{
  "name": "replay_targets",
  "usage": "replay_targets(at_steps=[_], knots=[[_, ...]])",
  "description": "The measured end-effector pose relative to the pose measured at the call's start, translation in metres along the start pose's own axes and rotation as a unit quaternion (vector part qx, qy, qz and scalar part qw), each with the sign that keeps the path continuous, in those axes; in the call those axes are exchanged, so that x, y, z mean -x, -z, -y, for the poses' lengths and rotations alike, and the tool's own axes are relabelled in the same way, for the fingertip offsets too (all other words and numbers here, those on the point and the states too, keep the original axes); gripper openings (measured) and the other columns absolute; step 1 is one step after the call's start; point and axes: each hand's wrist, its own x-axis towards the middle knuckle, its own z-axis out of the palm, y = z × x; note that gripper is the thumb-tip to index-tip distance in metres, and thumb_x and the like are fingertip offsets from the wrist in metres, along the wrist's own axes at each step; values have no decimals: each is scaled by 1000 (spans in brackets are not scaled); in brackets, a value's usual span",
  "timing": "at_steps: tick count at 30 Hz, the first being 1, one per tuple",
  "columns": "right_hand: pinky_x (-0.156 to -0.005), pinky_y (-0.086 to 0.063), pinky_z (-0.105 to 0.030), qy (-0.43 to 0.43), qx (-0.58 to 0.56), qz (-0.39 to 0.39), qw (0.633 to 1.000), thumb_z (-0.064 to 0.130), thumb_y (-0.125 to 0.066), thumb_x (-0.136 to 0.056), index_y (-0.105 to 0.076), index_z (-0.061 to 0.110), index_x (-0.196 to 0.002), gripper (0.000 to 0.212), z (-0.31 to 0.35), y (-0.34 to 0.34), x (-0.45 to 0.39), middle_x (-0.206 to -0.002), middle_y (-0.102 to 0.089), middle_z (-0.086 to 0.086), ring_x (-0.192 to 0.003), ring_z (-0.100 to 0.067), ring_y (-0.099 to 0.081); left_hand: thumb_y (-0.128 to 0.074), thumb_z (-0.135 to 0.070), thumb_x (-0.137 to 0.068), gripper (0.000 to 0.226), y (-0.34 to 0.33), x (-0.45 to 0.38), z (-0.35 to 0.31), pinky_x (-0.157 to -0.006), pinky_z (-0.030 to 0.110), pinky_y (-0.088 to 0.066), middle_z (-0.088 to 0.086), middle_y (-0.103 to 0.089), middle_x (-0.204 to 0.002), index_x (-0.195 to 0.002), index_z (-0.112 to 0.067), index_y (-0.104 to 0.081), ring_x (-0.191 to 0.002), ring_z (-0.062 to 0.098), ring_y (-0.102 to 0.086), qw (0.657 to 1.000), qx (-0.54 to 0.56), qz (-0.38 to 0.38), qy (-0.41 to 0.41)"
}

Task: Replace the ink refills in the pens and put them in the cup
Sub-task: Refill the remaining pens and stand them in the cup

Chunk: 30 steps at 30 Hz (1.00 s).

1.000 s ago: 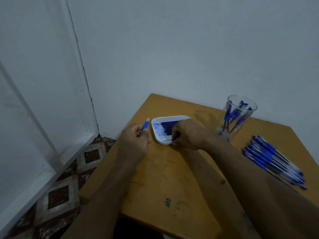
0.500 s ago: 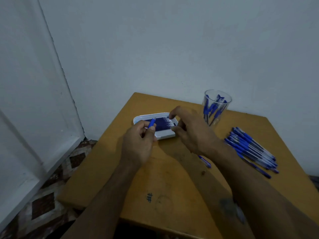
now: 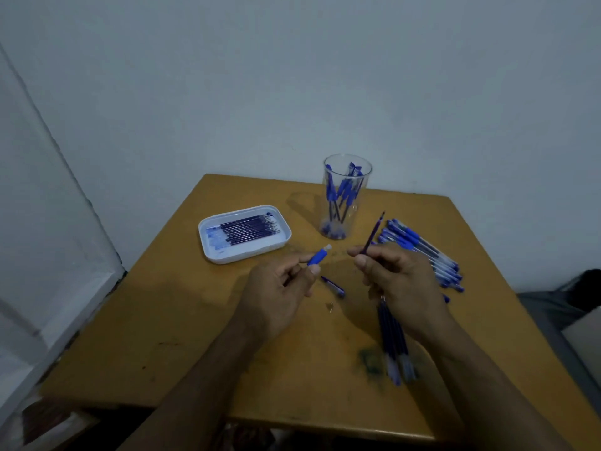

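My left hand (image 3: 279, 291) grips a blue pen barrel (image 3: 319, 255), its open white end pointing up and right. My right hand (image 3: 395, 278) pinches a thin dark ink refill (image 3: 374, 232) that slants upward, a short gap from the barrel. A white tray (image 3: 214, 252) at the left holds several dark refills (image 3: 247, 230). A clear cup (image 3: 346, 196) with several blue pens stands behind my hands. A small blue pen tip piece (image 3: 333, 286) lies on the table between my hands.
A pile of blue pens (image 3: 422, 249) lies to the right of the cup. Several used refills (image 3: 393, 343) lie near my right forearm. The wooden table (image 3: 182, 320) stands in a corner, with walls behind and to the left. The table's near edge is below my forearms.
My right hand left the tray and now holds a refill upright at the right. My left hand stayed shut on the barrel. The camera view swung left and down.
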Motion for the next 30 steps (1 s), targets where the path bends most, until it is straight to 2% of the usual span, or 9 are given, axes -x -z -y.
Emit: replay_targets(at_steps=[2, 5, 7, 10, 13, 19, 25, 30], knots=[[-51, -54, -28, -4, -42, -21, 999, 14, -64, -97, -77, 12, -102, 13, 0, 2, 3, -81, -70, -11, -66, -19, -65, -63, -29, -99, 18, -6, 1, 0, -66, 35, -55, 6, -69, -73, -115, -36, -68, -64, 1, -64, 1000, -7, 7, -6], [-59, -59, -37, -21, -113, -47, 992, 12, -59, -101, -71, 8, -104, 13, 1, 2, 4, -84, -74, -14, -75, -28, -72, -64, -29, -98, 21, -11, 3, 1, -73, 42, -58, 5, -68, -73, -118, -30, -71, -68, 7, -66, 1000, -5, 23, -3], [-64, -61, -42, -34, -142, -63, 987, 16, -58, -102, -66, 5, -104, 14, 2, 1, 5, -85, -75, -16, -77, -32, -74, -65, -28, -98, 22, -13, 3, 2, -69, 36, -58, 2, -68, -72, -119, -27, -72, -68, 8, -67, 999, -5, 32, -6], [-65, -63, -42, -30, -150, -76, 985, 19, -55, -104, -62, 3, -102, 17, 4, -1, 6, -86, -76, -17, -77, -33, -75, -64, -27, -97, 25, -16, 5, 0, -64, 21, -53, -2, -68, -72, -121, -24, -72, -68, 5, -67, 999, -11, 43, -11], [-64, -63, -42, -22, -145, -76, 986, 19, -54, -104, -61, 4, -103, 17, 5, -4, 7, -87, -76, -15, -77, -32, -76, -65, -27, -97, 27, -18, 6, 0, -63, 19, -52, -7, -68, -71, -123, -20, -71, -68, 4, -66, 998, -13, 53, -12], [-60, -64, -40, -16, -132, -63, 989, 19, -53, -104, -59, 1, -106, 19, 6, -8, 8, -84, -76, -14, -75, -29, -76, -65, -30, -97, 29, -18, 6, 3, -69, 36, -60, -7, -67, -72, -124, -23, -71, -71, 8, -68, 998, -20, 54, -17], [-57, -63, -36, -13, -126, -64, 990, 17, -54, -103, -60, 3, -105, 16, 4, -8, 9, -83, -75, -14, -74, -28, -76, -64, -31, -96, 30, -19, 5, 2, -71, 43, -61, -6, -68, -73, -124, -23, -71, -70, 8, -68, 998, -25, 55, -15], [-56, -61, -35, -45, -125, -21, 991, 16, -61, -100, -66, 3, -104, 15, 3, -3, 9, -87, -75, -13, -79, -29, -75, -65, -31, -96, 30, -19, 6, 3, -71, 50, -59, -2, -68, -74, -125, -23, -71, -69, 10, -66, 997, -28, 63, -18]])
